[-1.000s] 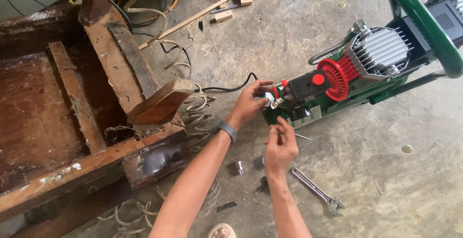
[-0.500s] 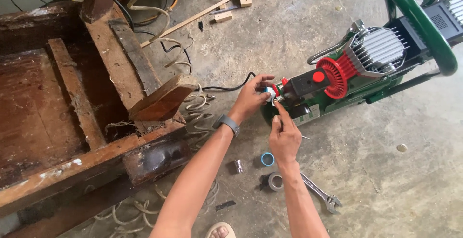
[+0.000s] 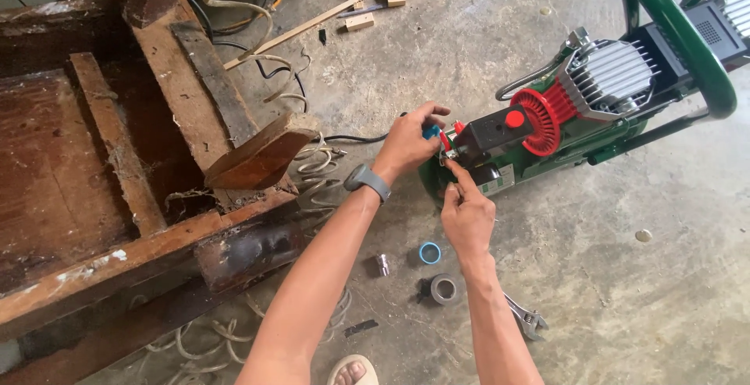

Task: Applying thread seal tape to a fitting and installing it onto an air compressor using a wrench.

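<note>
Right, the green air compressor (image 3: 578, 131) is lying on the concrete floor (image 3: 641, 291), running from frame centre out toward 2 o'clock, its green handle loop (image 3: 687, 33) nearly touching the top-right edge. Both hands are working at its near end, where a small red-and-blue valve fitting (image 3: 437, 137) is sticking out beside the black switch box (image 3: 488, 131).

The left hand (image 3: 408, 141) is coming in from 9 o'clock of the fitting, fingers curled around the blue part; a grey watch (image 3: 367, 180) is sitting on that wrist. The right hand (image 3: 466, 215) is reaching up from 6 o'clock, fingertips pinched right under the fitting; cannot tell what they are pinching. The hands are just beside each other, not touching.

On the floor at 6 o'clock of the hands: a blue tape roll (image 3: 429, 253), a small metal fitting (image 3: 382, 264), a grey tape roll (image 3: 444, 288), and an adjustable wrench (image 3: 525, 319) partly under the right forearm.

A worn wooden frame (image 3: 141, 190) is filling the left half, its corner block close to the left forearm. Open floor is lying at 3 to 5 o'clock.
</note>
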